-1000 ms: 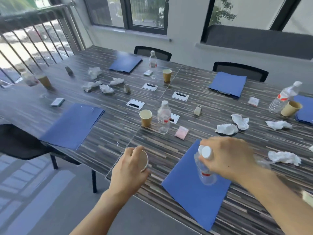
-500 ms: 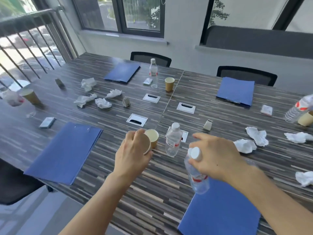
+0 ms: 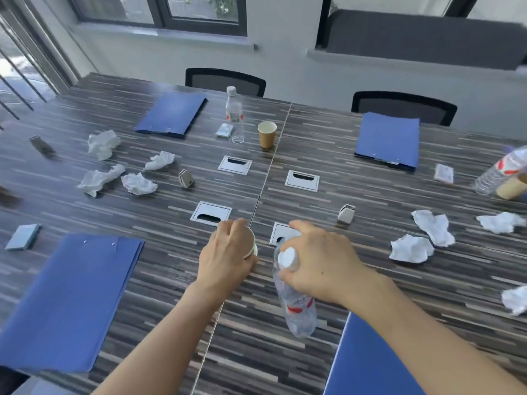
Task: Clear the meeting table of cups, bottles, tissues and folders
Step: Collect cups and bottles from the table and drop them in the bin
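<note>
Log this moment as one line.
left hand: grips paper cup | right hand: grips water bottle | table: crumpled tissues, blue folders uncleared

A: The folders (image 3: 71, 297), what colour are they?
B: All plain blue. The table (image 3: 171, 280) is striped in thin bands of dark brown, grey and beige.
A: And the far cup (image 3: 267, 135)?
B: Brown outside, white inside. The nearest bottle (image 3: 298, 309) is clear, with a white cap and a red label. The tissues (image 3: 410, 249) are white.

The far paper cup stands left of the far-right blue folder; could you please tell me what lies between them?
In the head view, only bare tabletop lies between the paper cup and the blue folder, crossed by the table's seam.
</note>
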A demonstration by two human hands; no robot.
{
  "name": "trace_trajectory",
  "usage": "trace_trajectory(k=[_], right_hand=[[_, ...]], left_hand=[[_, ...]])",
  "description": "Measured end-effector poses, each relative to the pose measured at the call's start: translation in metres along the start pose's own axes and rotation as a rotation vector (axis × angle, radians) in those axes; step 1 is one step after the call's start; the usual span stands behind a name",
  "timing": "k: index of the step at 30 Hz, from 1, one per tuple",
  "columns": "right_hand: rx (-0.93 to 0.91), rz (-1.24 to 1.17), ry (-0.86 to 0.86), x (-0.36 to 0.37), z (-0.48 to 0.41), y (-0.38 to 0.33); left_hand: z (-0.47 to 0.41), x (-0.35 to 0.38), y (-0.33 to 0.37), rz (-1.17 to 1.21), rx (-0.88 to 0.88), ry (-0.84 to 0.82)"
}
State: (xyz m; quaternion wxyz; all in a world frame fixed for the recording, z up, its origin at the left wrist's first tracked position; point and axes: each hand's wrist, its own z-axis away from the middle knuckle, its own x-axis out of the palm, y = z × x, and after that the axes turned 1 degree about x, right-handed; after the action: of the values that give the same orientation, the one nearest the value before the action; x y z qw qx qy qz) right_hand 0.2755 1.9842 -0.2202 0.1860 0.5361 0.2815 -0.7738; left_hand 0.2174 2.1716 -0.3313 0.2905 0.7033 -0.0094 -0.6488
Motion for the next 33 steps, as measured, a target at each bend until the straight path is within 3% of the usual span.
trace_trajectory(k=[17, 33], right_hand=[[0.118, -0.067, -0.162, 0.028, -0.043, 0.003], [0.124, -0.109, -0.067, 0.037, -0.038, 0.006]], left_hand=[[-0.023, 0.059, -0.033, 0.0, 0.055, -0.179], [-0.011, 0.09, -0.028, -0.026, 0.062, -0.218]])
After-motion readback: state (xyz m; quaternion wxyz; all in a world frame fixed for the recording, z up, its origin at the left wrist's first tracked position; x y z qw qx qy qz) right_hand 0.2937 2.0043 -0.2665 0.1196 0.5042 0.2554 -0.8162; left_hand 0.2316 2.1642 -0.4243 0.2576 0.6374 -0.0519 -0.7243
